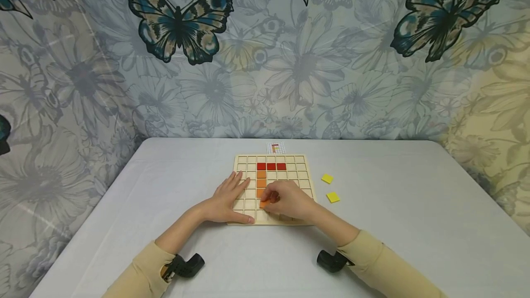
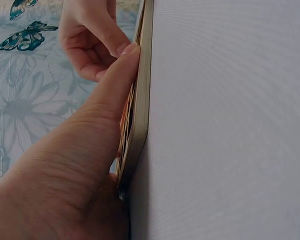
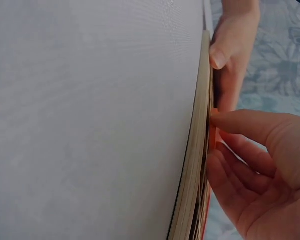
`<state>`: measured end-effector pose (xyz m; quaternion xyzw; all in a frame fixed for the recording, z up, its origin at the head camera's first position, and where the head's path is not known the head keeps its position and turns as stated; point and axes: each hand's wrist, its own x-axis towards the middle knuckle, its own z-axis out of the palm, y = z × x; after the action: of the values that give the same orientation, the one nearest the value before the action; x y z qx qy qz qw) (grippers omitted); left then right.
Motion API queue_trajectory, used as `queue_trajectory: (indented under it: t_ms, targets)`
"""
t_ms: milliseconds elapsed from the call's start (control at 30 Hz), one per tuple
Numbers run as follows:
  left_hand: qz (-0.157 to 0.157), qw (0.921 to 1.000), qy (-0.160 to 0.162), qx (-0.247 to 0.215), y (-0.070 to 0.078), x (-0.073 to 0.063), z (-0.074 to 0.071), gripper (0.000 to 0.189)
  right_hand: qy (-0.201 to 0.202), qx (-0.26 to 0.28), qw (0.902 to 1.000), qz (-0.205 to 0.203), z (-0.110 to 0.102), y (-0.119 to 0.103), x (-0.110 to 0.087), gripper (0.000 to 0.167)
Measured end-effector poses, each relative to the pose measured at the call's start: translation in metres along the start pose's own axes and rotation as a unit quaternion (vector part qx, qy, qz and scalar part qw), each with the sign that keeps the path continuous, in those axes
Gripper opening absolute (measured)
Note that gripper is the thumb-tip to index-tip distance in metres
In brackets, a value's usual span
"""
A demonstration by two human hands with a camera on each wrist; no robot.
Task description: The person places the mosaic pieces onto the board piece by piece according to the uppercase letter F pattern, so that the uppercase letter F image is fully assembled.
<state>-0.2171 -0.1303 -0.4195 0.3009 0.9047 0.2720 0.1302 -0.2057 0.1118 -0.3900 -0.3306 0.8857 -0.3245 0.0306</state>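
A pale wooden grid board [image 1: 296,174] lies on the table, with a row of red square tiles [image 1: 271,166] near its far side. Below the leftmost red tile runs a column of orange tiles [image 1: 261,183]. My left hand [image 1: 225,202] rests with spread fingers on the board's left side, thumb along the near edge. With thumb and fingers, my right hand [image 1: 291,200] pinches an orange tile [image 3: 213,131] at the lower end of that column. The tile sits low over the grid, partly hidden by the fingers.
Two yellow tiles, one farther [image 1: 327,178] and one nearer [image 1: 333,197], lie right of the board. A small card [image 1: 275,148] with a coloured grid pattern lies just beyond its far edge. A white cloth [image 1: 186,169] covers the table; a butterfly-patterned backdrop [image 1: 248,82] stands behind.
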Motion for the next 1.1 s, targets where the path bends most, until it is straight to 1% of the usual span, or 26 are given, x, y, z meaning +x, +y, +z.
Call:
queue_trajectory:
  t_ms: [100,300,667,767,967,1100]
  targets:
    - [-0.001,1.0000,0.000,0.001,0.000,-0.001,-0.001,0.108,-0.002,-0.003,1.0000,-0.002,0.001,-0.001,0.002,0.012]
    - [-0.001,1.0000,-0.001,0.002,0.000,-0.001,-0.001,0.108,0.000,0.008,0.9998,-0.017,0.002,0.000,0.003,0.013]
    - [-0.001,1.0000,0.000,0.001,0.002,0.000,-0.001,0.108,-0.010,0.015,0.9998,-0.006,0.002,0.000,0.001,0.013]
    - [-0.001,1.0000,-0.001,0.000,0.002,-0.001,0.000,0.108,-0.009,0.021,0.9997,0.003,0.000,0.000,0.000,0.013]
    - [-0.004,1.0000,-0.001,-0.001,-0.001,0.000,0.001,0.109,-0.002,0.041,0.9983,0.042,-0.004,0.006,-0.004,0.012]
    - [-0.003,1.0000,0.000,-0.001,0.000,0.000,0.001,0.110,0.005,0.050,0.9973,0.054,-0.009,0.011,-0.007,0.009]
